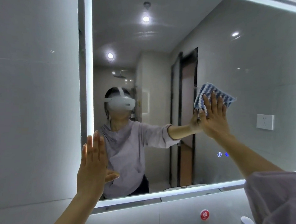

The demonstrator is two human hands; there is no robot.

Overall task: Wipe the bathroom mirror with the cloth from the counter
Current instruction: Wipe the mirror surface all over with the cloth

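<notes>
The large rectangular wall mirror with a lit white edge [163,45] filled most of the frame. Right of centre, the right hand [213,117] pressed the blue-and-white striped cloth [210,92] flat on the glass with straight fingers. At lower left, the left hand [93,165] lay open against the glass, holding nothing. Two small blue glowing icons [219,154] showed beside the right forearm. A round red sticker [204,214] and a white tap [247,223] were at the bottom edge, below the mirror.
</notes>
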